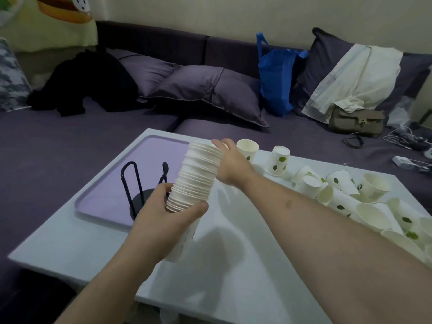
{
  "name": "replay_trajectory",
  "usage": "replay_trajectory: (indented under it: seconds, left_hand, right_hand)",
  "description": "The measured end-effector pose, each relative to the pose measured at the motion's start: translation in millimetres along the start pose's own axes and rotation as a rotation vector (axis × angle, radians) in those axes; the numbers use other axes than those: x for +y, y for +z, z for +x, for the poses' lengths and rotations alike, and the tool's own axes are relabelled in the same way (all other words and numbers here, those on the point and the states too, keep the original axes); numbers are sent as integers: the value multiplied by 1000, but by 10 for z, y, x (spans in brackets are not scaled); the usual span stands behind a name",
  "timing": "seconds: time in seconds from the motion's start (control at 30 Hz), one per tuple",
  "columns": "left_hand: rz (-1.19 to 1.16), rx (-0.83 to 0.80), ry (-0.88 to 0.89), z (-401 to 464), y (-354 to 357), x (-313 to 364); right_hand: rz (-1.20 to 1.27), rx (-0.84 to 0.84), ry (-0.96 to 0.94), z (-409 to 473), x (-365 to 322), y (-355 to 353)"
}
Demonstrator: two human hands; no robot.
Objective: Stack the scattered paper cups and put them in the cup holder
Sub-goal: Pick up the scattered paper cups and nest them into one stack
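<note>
A tall stack of white paper cups [197, 174] leans over the middle of the white table [233, 265]. My left hand [163, 220] grips the stack's lower part, fingers and thumb curled round it. At the stack's top rim my right hand [230, 163] lies against the uppermost cups with fingers fairly straight. The black wire cup holder [138, 183] stands on a purple tray [112, 199] just left of the stack, partly hidden by my left hand. Several loose cups with green leaf prints [346, 190] lie scattered on the right of the table.
Two cups [278, 161] stand apart near the table's far edge. A purple sofa with cushions [210, 90], a blue bag [275, 76], black clothing [88, 83], a khaki bag [357, 120] and cables [406, 136] surround the table.
</note>
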State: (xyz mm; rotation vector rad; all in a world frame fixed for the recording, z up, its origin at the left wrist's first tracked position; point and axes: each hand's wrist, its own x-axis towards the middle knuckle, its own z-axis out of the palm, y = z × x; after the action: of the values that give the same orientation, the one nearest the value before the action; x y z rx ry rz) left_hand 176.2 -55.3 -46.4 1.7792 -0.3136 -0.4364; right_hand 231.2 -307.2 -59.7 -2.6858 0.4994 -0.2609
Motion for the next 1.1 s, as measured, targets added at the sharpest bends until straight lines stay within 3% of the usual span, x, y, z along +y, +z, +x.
replay_trajectory:
  seconds: [0.1, 0.23, 0.4, 0.5, 0.67, 0.73, 1.1]
  left_hand:
    - [-49, 22, -21, 69, -45, -16]
    - [-62, 23, -39, 131, -58, -20]
    - [-50, 6, -29, 153, -30, 7]
    - [-38, -10, -12, 122, -6, 38]
    - [-13, -55, 12, 28, 37, 84]
    - [4, -78, 29, -27, 86, 106]
    - [235, -241, 121, -346, 275, 41]
  right_hand:
    - [-192, -45, 24, 456, 97, 183]
    - [-232, -154, 40, 742, 215, 396]
    - [-245, 9, 8, 297, 1, 103]
    - [85, 60, 117, -157, -7, -117]
    - [1204, 135, 423, -1124, 233, -486]
    - [1465, 100, 474, -1472, 342, -572]
    - [1433, 305, 250, -1908, 496, -990]
